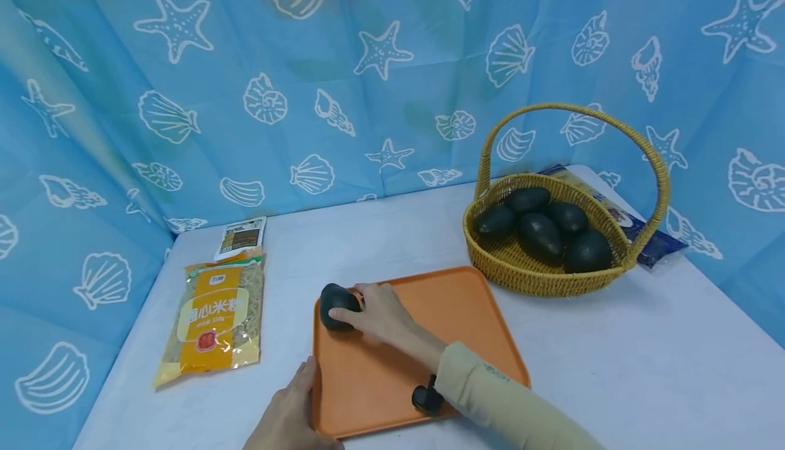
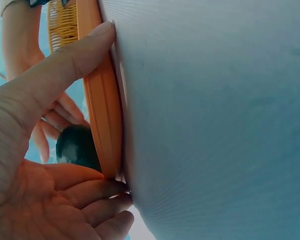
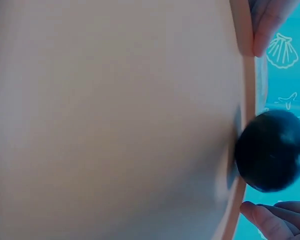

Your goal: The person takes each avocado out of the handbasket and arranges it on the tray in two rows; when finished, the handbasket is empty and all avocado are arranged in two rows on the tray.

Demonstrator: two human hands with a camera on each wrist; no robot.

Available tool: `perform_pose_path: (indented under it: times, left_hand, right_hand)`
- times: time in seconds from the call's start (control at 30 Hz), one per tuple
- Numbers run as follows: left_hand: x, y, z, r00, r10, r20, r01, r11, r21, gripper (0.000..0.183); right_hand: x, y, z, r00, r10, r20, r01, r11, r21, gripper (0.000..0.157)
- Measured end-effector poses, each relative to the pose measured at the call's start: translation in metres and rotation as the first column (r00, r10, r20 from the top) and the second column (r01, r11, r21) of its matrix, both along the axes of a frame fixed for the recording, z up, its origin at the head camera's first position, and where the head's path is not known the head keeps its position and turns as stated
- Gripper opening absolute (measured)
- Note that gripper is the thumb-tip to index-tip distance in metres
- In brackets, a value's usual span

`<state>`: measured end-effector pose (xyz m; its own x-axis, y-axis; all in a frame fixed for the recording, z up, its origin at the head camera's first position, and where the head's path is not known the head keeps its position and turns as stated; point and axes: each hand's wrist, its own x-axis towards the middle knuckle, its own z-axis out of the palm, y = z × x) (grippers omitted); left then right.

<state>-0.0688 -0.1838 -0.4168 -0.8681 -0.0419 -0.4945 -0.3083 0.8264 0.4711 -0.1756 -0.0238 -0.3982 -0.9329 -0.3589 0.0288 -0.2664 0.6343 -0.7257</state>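
An orange tray [image 1: 423, 368] lies on the white cloth. My left hand [image 1: 291, 412] holds its near left edge; in the left wrist view the thumb and fingers [image 2: 90, 200] lie against the tray's side [image 2: 102, 120]. A dark green avocado [image 1: 336, 307] sits at the tray's far left corner. My right hand [image 1: 383, 313] reaches over the tray to it, thumb in front of its near side. In the right wrist view, the lower fingers [image 3: 272, 222] stand slightly apart from the avocado [image 3: 272, 150]. The left wrist view shows the right hand's fingers [image 2: 67, 107] loosely extended.
A woven handled basket [image 1: 546, 286] with several avocados [image 1: 540, 233] stands at the back right, a dark blue package [image 1: 659, 249] behind it. On the left lie a yellow noodle packet [image 1: 211, 320] and a smaller white packet [image 1: 242, 237]. A blue shell-patterned curtain [image 1: 380, 88] hangs behind.
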Motion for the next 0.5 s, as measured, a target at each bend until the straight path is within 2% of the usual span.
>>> perform_pose_path:
  times: [0.17, 0.33, 0.5]
  left_hand:
    - [-0.001, 0.001, -0.001, 1.0, 0.019, 0.015, -0.019, 1.0, -0.015, 0.134]
    - [-0.001, 0.001, -0.002, 1.0, 0.019, 0.017, -0.019, 0.999, -0.027, 0.134]
    - [-0.002, 0.002, -0.003, 0.999, 0.032, 0.03, -0.032, 0.999, -0.014, 0.135]
  right_hand:
    - [0.0, 0.01, 0.008, 1.0, -0.002, 0.009, 0.001, 1.0, 0.022, 0.07]
    - [-0.001, 0.022, 0.018, 0.999, -0.013, 0.039, 0.014, 1.0, -0.025, 0.067]
    - [-0.005, 0.036, 0.025, 0.999, -0.025, 0.021, 0.026, 0.999, -0.033, 0.063]
